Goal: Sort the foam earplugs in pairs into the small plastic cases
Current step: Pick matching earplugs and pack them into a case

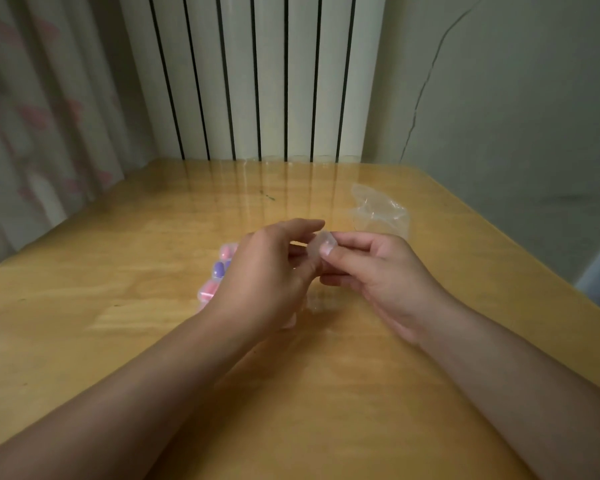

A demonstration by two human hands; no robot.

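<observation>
Both hands meet over the middle of the wooden table (118,271). My right hand (378,271) pinches a small clear plastic case (321,242) between thumb and fingers. My left hand (267,271) has its fingers at the same case from the left, and its grip is partly hidden. Just left of my left hand lie pink earplugs (208,294) and a purple earplug (219,268), which seem to sit in clear cases, half covered by the hand. Whether the held case is open or holds anything cannot be made out.
A crumpled clear plastic bag (378,209) lies on the table behind my right hand. A white radiator (257,81) stands against the wall past the far edge, with a curtain (32,116) at the left.
</observation>
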